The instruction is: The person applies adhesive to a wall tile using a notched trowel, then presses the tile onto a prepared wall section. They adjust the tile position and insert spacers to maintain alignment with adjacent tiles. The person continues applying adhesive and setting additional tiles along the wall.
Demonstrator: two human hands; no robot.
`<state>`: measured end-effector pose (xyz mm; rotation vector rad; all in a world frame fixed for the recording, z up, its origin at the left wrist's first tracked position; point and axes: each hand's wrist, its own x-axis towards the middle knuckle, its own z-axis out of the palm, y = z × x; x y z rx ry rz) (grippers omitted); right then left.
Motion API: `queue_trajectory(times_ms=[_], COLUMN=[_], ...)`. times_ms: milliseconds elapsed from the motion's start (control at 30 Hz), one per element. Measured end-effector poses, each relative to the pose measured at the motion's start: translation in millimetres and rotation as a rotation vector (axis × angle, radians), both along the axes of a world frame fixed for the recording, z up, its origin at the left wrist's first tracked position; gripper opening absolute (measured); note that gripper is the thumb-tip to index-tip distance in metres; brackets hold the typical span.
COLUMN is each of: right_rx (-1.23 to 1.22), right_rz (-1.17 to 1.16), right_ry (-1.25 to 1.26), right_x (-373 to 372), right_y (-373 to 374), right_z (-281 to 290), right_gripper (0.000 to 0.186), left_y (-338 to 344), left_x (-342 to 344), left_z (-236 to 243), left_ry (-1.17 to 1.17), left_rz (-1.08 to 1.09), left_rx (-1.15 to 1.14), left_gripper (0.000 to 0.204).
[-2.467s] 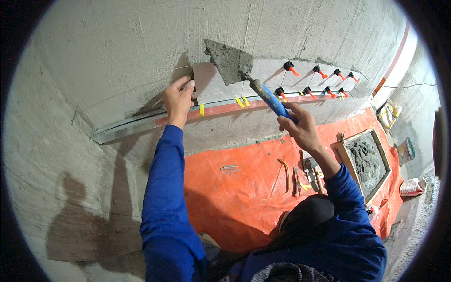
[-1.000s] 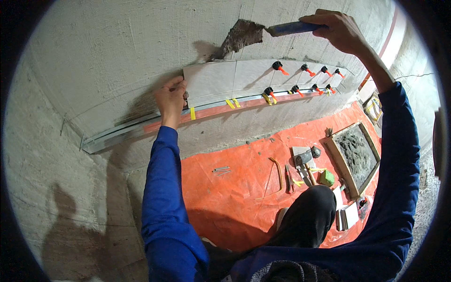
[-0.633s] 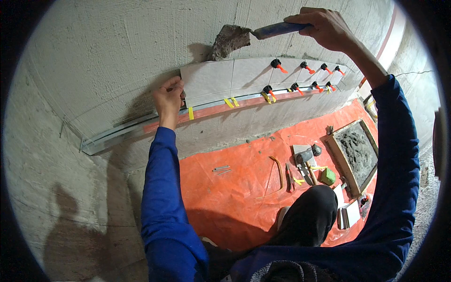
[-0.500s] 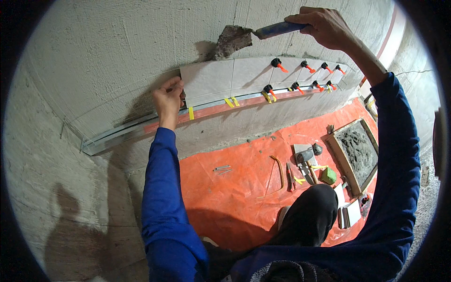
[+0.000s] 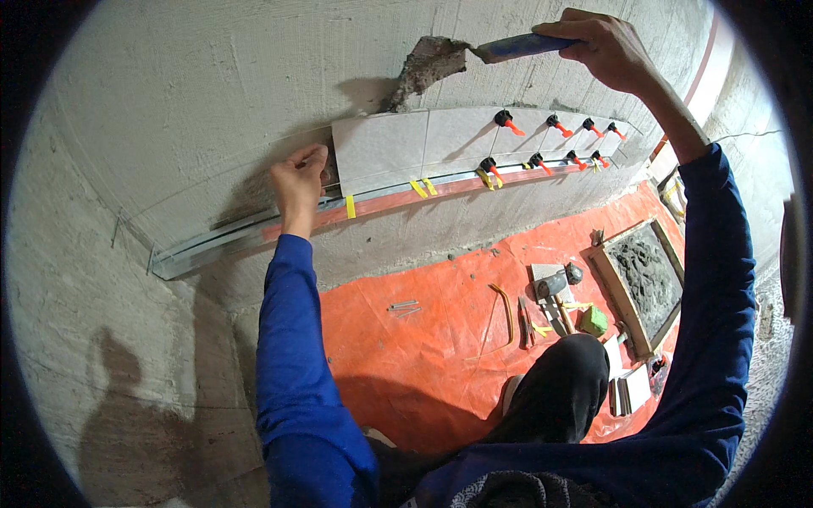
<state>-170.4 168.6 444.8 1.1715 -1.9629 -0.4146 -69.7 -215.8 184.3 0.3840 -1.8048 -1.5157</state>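
My right hand (image 5: 603,52), raised at the upper right, is closed round the blue handle of a trowel (image 5: 527,48). Its mortar-covered blade rests at or near the top edge of the leftmost wall tile (image 5: 381,152). My left hand (image 5: 298,182) is beside that tile's left edge, its fingers curled and pressed together. Whatever they may pinch is hidden, and I cannot tell whether they touch the tile. Further right, red-and-black tile levelling clips (image 5: 508,122) stand along the joints of the pale tile row.
Beneath the tiles runs a metal straightedge (image 5: 182,261), with yellow wedges (image 5: 351,207) above it. Orange sheeting (image 5: 406,339) covers the floor. It carries a mortar tray (image 5: 622,292), a mallet (image 5: 552,285), a green sponge (image 5: 594,321), pliers (image 5: 525,323) and stacked tile pieces (image 5: 631,391).
The whole view has shifted slightly. My right hand and the trowel have moved a little to the right. My left hand has drawn slightly away from the tile edge.
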Motion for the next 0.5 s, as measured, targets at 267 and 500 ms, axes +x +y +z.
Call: queue_trajectory(times_ms=[267, 500], right_rx=[-0.115, -0.317], right_rz=[0.001, 0.061], right_ry=[-0.128, -0.171], right_x=[21.8, -1.0], right_y=[7.4, 40.4], right_z=[-8.8, -3.4], right_gripper=[0.032, 0.036], left_y=[-9.8, -29.7], left_x=[32.5, 29.0], left_z=[45.8, 133.7], left_ry=[0.169, 0.626], left_rz=[0.164, 0.483], left_rx=[-0.527, -0.899], left_gripper=[0.043, 0.033])
